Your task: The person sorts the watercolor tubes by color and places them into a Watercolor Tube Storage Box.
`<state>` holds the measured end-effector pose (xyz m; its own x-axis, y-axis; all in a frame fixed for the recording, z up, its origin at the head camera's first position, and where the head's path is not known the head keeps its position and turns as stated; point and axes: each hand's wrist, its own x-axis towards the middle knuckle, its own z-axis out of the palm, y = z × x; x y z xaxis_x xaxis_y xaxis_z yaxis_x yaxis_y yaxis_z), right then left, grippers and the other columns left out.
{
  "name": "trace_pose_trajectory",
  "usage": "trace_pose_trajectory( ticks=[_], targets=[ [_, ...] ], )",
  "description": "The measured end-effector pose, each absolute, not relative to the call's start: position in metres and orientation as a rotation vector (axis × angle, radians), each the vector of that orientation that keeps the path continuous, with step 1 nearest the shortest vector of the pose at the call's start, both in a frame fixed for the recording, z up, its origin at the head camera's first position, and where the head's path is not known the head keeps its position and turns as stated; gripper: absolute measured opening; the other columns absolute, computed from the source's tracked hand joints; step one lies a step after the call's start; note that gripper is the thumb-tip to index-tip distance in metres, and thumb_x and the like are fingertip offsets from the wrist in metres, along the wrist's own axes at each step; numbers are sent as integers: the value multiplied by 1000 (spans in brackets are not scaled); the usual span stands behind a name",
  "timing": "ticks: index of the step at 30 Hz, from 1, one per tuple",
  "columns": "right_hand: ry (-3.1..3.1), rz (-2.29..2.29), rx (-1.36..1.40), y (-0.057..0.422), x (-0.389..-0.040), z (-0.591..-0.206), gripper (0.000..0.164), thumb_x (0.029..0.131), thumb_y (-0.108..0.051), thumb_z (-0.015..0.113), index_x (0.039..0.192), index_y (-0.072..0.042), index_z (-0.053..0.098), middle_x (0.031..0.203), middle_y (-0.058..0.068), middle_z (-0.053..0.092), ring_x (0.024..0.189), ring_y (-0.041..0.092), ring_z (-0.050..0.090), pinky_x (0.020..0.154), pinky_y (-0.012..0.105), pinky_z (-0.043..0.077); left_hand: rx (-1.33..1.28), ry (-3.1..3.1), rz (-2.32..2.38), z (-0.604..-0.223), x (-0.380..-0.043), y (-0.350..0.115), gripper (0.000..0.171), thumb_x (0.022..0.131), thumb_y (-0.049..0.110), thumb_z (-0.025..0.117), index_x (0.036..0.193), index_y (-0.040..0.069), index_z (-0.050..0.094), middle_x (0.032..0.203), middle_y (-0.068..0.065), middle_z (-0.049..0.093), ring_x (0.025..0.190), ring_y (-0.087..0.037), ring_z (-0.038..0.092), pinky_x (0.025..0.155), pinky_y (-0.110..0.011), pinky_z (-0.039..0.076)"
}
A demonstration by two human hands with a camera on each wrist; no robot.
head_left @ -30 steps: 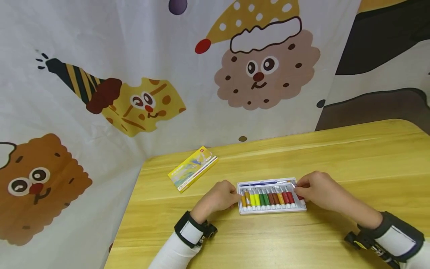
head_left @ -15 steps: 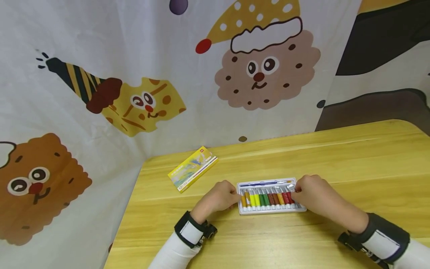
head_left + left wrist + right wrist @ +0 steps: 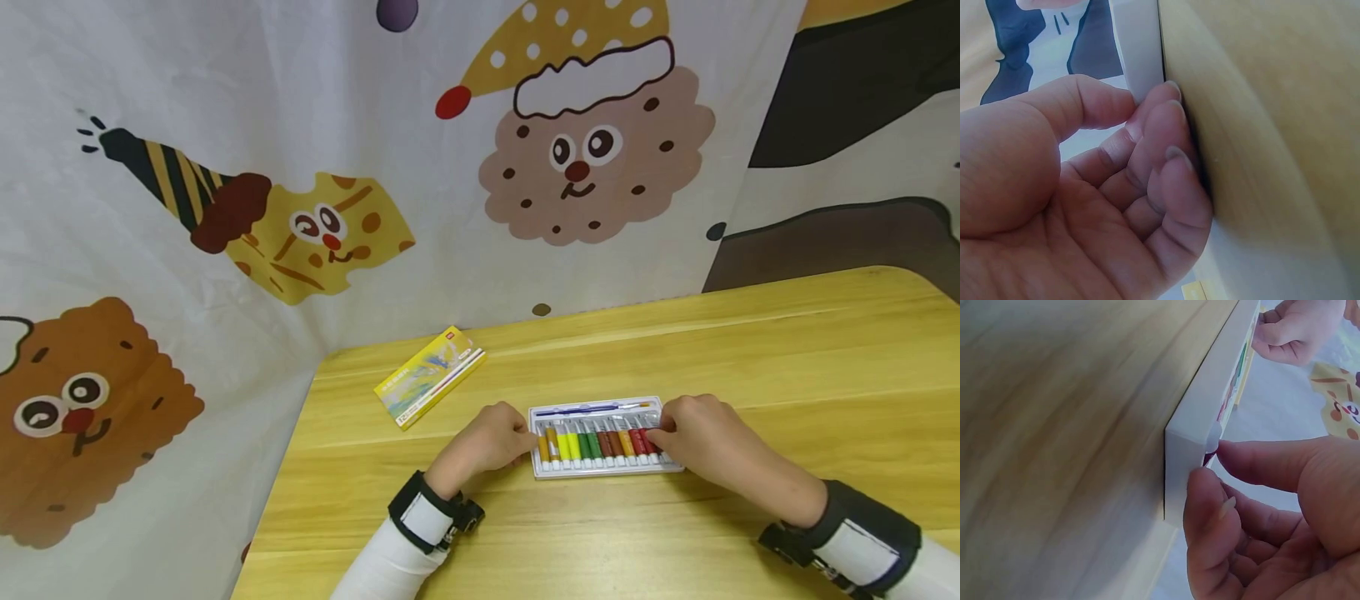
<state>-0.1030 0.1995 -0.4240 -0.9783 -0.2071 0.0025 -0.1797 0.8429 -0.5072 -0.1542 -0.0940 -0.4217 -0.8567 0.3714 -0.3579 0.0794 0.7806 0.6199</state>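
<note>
A white plastic tray (image 3: 609, 475) lies on the table, holding a row of paint tubes (image 3: 592, 444) and a thin blue paintbrush (image 3: 577, 411) along its back. At its left end my left hand (image 3: 491, 437) pinches the tray's edge between thumb and forefinger, the other fingers curled against the tabletop in the left wrist view. Over the right end, my right hand (image 3: 712, 442) pinches a dark red paint tube (image 3: 1210, 456), whose white cap shows beside the tray wall in the right wrist view. The fingers hide most of this tube in the head view.
A yellow box (image 3: 431, 377) with a printed picture lies behind and left of the tray. The wooden table (image 3: 825, 358) meets a cartoon-printed cloth (image 3: 420, 283) at its back and left edges.
My right hand has moved left and slightly nearer, bringing the dark red paint tube in over the tray's right end. My left hand keeps its place on the tray.
</note>
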Motion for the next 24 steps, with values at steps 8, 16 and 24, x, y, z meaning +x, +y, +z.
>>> trace_pose_trajectory(
  ticks=[8, 16, 24],
  targets=[
    [2895, -848, -350, 206, -102, -424, 14, 90, -13, 81, 80, -10, 72, 75, -1, 61, 62, 14, 47, 52, 26, 36, 357, 2508, 844, -421, -154, -95, 37, 97, 18, 69, 62, 6, 64, 51, 4, 52, 45, -10, 40, 44, -23, 28],
    [2837, -955, -369, 213, -101, -427, 19, 91, -9, 79, 77, -12, 67, 68, -5, 56, 60, 13, 46, 52, 25, 37, 370, 2509, 843, -422, -155, -95, 36, 97, 18, 69, 62, 8, 65, 52, 4, 53, 45, -10, 42, 45, -23, 28],
    [2791, -986, -384, 215, -104, -430, 21, 90, -3, 78, 76, -12, 65, 66, -4, 55, 57, 12, 48, 50, 25, 40, 368, 2510, 847, -423, -155, -95, 36, 97, 17, 69, 62, 7, 65, 52, 3, 53, 45, -10, 41, 44, -23, 28]
  ],
)
